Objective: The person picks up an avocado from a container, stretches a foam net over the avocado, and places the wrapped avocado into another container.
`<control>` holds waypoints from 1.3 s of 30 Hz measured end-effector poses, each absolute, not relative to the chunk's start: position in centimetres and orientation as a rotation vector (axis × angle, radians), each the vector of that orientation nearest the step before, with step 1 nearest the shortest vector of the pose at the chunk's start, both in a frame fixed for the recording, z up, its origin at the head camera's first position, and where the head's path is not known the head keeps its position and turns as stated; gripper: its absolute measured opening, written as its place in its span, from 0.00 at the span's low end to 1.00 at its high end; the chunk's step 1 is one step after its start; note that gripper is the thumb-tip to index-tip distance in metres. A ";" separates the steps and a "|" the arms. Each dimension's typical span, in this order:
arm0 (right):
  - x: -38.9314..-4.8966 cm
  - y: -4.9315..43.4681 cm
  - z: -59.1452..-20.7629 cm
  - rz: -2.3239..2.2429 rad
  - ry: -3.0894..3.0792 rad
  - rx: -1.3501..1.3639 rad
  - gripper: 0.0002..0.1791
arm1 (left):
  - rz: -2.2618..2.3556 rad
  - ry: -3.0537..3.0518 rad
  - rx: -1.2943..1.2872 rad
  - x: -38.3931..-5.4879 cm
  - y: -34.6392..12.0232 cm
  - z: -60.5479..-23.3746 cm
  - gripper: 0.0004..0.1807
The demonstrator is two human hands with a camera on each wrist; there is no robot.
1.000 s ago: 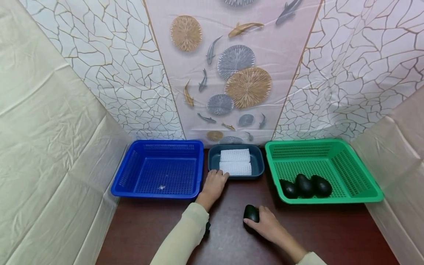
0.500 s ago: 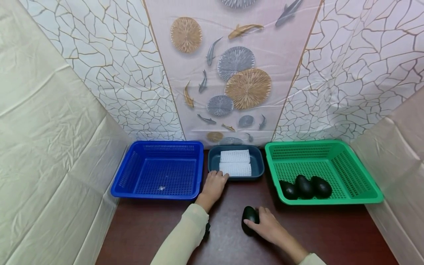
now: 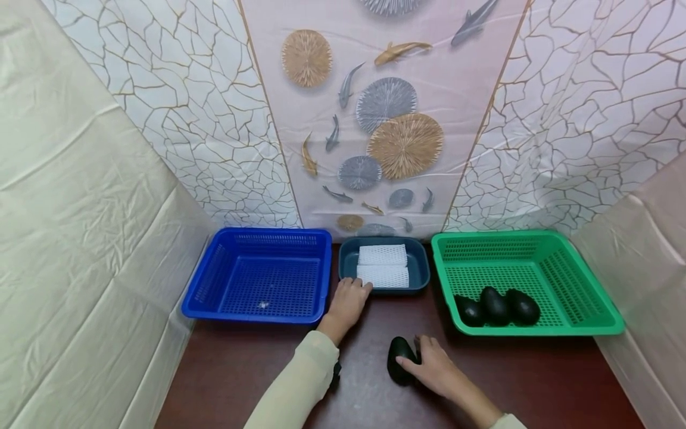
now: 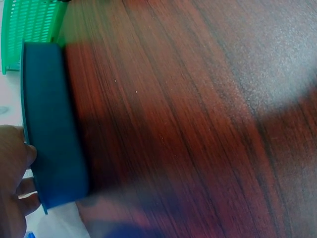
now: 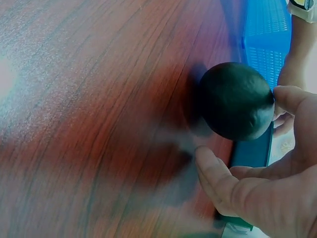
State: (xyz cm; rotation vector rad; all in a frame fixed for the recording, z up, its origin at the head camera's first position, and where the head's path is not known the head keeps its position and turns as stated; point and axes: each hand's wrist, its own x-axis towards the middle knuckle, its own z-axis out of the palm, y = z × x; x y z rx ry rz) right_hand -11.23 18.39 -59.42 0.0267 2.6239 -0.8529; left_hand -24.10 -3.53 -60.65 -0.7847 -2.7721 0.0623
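Note:
A dark green avocado (image 3: 401,361) is on the table in front of my right hand (image 3: 436,364). My thumb touches it, while the other fingers (image 5: 218,181) stand apart from it in the right wrist view. My left hand (image 3: 347,302) rests at the front left corner of a teal tray (image 3: 420,286), its loosely bent fingertips (image 4: 29,202) touching the rim. Inside that tray lie two white foam net sleeves, one behind (image 3: 383,255) and one in front (image 3: 383,277). Several more avocados (image 3: 495,307) sit together in the green basket (image 3: 586,329).
To the left of the tray stands a blue basket (image 3: 246,317) with a small white bit (image 3: 263,304) on its floor. The brown table (image 3: 370,399) ends at fabric-covered walls on the left, back and right.
The avocado under my right hand has shifted slightly left, and the fingers have opened away from it. My left hand stays at the tray's corner.

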 end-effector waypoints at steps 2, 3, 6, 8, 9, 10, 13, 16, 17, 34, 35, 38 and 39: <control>-11.3 18.4 -59.4 -0.847 2.621 0.029 0.54 | 0.072 -2.781 -0.785 -24.1 -3.5 -60.7 0.15; -11.4 18.4 -59.3 -0.844 2.616 0.034 0.55 | 0.077 -2.785 -0.787 -24.1 -3.5 -60.7 0.15; -11.6 18.4 -59.1 -0.834 2.601 0.042 0.56 | 0.085 -2.781 -0.789 -24.2 -3.5 -60.8 0.15; -11.6 18.4 -59.0 -0.838 2.600 0.040 0.56 | 0.088 -2.772 -0.794 -24.2 -3.5 -60.8 0.14; -11.6 18.4 -58.9 -0.838 2.604 0.035 0.56 | 0.089 -2.769 -0.796 -24.2 -3.5 -60.8 0.14; -11.6 18.4 -58.8 -0.842 2.604 0.031 0.56 | 0.089 -2.767 -0.796 -24.2 -3.6 -60.8 0.14; -11.4 18.3 -58.6 -0.856 2.617 0.016 0.55 | 0.089 -2.763 -0.803 -24.2 -3.6 -60.8 0.14; -11.4 18.2 -58.3 -0.878 2.617 0.004 0.54 | 0.093 -2.759 -0.803 -24.2 -3.6 -60.8 0.14; -11.4 18.2 -58.3 -0.883 2.619 0.001 0.54 | 0.094 -2.755 -0.804 -24.2 -3.6 -60.8 0.14; -11.5 15.0 -57.7 -0.950 2.690 -0.191 0.44 | 0.125 -2.743 -0.802 -24.1 -3.7 -60.8 0.13; -11.6 14.9 -57.6 -0.945 2.705 -0.197 0.44 | 0.122 -2.737 -0.802 -24.1 -3.6 -60.8 0.13; -12.0 15.0 -56.8 -0.928 2.745 -0.217 0.43 | 0.106 -2.714 -0.800 -24.1 -3.6 -60.7 0.13; -12.1 15.0 -56.5 -0.924 2.754 -0.225 0.43 | 0.097 -2.703 -0.798 -24.1 -3.6 -60.7 0.12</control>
